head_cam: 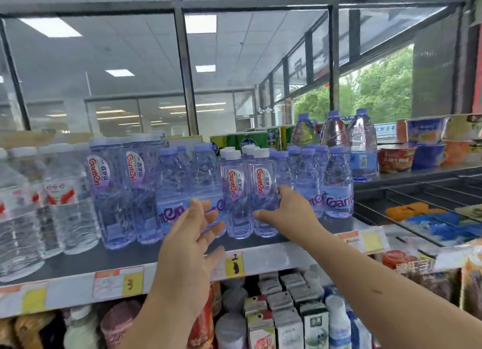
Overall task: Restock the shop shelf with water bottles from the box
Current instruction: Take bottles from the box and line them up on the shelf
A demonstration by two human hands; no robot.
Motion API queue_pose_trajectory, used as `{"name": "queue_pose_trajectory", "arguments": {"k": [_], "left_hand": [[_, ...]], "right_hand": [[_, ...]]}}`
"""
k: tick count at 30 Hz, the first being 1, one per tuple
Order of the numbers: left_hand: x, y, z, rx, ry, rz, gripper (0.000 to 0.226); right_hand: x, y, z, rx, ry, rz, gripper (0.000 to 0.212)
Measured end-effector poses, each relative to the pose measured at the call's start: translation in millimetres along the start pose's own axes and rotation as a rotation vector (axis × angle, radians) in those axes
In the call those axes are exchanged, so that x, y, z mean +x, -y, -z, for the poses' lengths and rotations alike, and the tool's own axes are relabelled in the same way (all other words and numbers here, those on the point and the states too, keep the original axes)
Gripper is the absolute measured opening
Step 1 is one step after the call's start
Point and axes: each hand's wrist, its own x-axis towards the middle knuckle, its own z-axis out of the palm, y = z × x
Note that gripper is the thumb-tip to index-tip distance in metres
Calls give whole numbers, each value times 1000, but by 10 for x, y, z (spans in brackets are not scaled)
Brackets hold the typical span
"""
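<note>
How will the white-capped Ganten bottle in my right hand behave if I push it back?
Likely tippy: the white-capped Ganten bottle is tall and narrow. Probably heavy for its size, since it looks full. Its thin ribbed plastic may flex.

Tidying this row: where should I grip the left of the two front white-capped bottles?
Probably its neck under the cap, from above and in front: the left bottle stands upright, hemmed between a purple-capped bottle and the right bottle that the right hand holds.
</note>
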Motion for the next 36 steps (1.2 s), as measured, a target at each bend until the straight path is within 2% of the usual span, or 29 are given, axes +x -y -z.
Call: {"name": "queue_pose_trajectory", "arguments": {"k": [9, 19, 27, 32, 36], "left_hand": [[-161, 209, -166, 43, -70, 27, 58], [-508, 198, 216, 39, -5, 130, 58], [-712, 334, 863, 3, 147, 202, 44], [-967, 689, 1217, -1, 199, 322, 45], [-1252, 1044, 1491, 41, 192, 450, 43]], "right_hand": [[-53, -32, -88, -3, -109, 34, 55], [-246, 92, -84, -122, -122, -11, 51], [-1369, 447, -431, -130, -207, 21, 52], [-2122, 434, -764, -163, -162, -103, 38], [-2684, 240, -981, -180, -86, -214, 46]]}}
